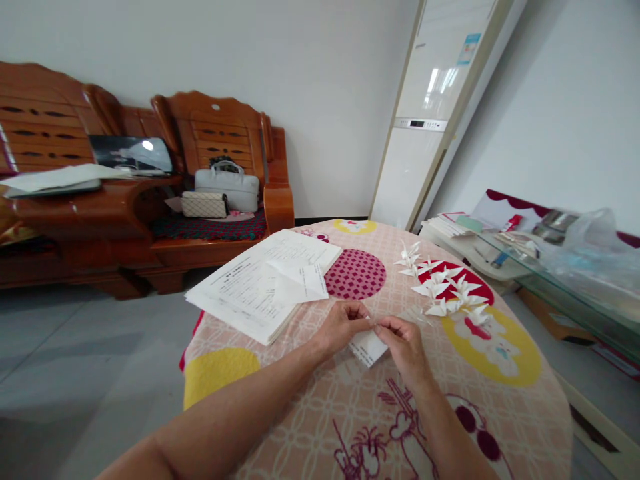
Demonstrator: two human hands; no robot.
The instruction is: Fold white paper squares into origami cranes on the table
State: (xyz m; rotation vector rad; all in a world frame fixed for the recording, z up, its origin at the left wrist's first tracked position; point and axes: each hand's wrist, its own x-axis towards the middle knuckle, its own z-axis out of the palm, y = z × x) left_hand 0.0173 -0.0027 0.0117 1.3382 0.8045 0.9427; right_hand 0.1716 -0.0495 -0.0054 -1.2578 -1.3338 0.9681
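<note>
A small folded piece of printed white paper (369,347) is held between both hands over the middle of the table. My left hand (344,325) pinches its upper edge from the left, fingers closed. From the right, my right hand (404,343) pinches the same edge, its fingertips close to those of the left. Several white folded paper cranes (447,288) stand in a cluster to the right, beyond my right hand. A stack of printed sheets (245,287) lies at the left, with a loose folded sheet (300,283) on top.
The round table has a patterned cloth (300,413). On the right, a glass-topped stand (555,280) holds a plastic bag (585,247) and other items. Wooden chairs (215,133) with bags line the back left. A tall white air conditioner (417,160) stands behind the table.
</note>
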